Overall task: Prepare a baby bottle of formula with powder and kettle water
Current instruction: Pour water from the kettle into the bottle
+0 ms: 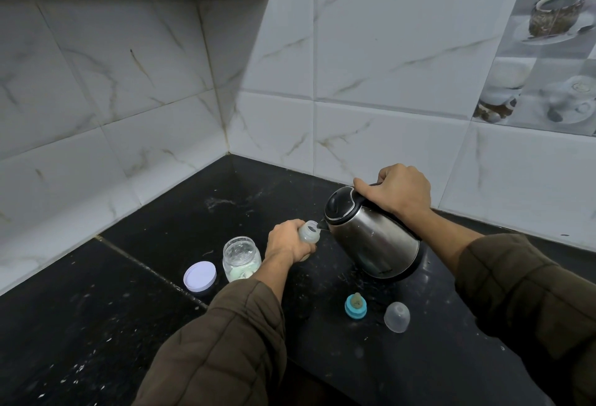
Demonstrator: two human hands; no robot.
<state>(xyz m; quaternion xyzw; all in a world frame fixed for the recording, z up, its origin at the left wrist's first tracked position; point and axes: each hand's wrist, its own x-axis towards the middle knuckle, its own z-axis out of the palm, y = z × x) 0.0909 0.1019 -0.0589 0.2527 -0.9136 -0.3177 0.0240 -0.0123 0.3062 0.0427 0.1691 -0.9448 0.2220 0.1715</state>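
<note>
Hands: L (287,242) bottle (308,233), R (400,192) kettle (374,238)

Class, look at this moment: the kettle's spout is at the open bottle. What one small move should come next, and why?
Probably tip the kettle a little further with the right hand, slowly. Its spout sits at the open mouth of the bottle, which the left hand grips, and no stream of water shows plainly.
</note>
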